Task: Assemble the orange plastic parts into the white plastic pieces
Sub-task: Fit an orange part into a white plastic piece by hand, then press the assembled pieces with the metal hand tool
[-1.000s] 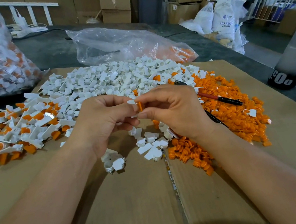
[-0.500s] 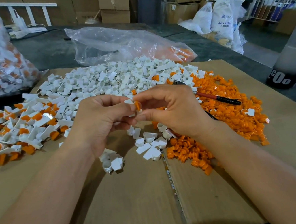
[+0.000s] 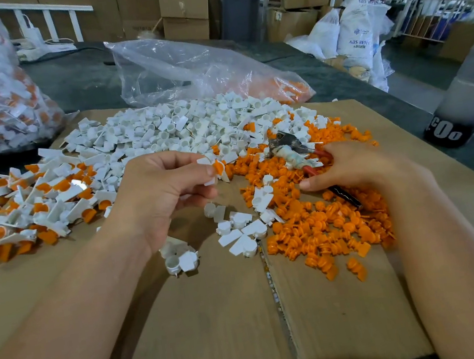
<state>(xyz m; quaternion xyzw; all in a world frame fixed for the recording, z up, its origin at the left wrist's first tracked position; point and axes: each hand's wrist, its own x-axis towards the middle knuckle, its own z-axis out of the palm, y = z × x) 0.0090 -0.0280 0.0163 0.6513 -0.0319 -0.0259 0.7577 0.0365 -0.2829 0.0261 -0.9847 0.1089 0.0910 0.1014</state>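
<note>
Left hand grip: the left hand [image 3: 164, 196] is closed on one white piece [image 3: 207, 165], pinched between thumb and fingertips and raised above the cardboard [image 3: 205, 322].
Orange part: one orange part [image 3: 219, 168] sits in the round socket of the held piece. Whether it is fully seated cannot be told.
Right hand grip: the right hand [image 3: 351, 171] is loosely spread and holds nothing that shows. Its fingers lie on the orange heap [image 3: 324, 234], across the handles of the pliers [image 3: 289, 148].
Stock: the white heap [image 3: 178, 126] lies at the far side of the cardboard, with the orange heap to its right and touching it. The finished pile [image 3: 27, 204] lies to the left.
Base: the cardboard rests on the dark table [image 3: 76, 77].
Weight: judged very light, so one fingertip pinch should carry either part.
Stiffness: judged rigid moulded plastic with smooth faces, so a part is likely to slip or skip away if squeezed off-centre.
Hold, white piece: take it by the flat tab and leave the socket mouth exposed.
Hold, orange part: pinch the broad head and present the ribbed stem to the socket.
Caution: the thin tab is judged the weakest point, so press along the socket axis and not against the tab.
</note>
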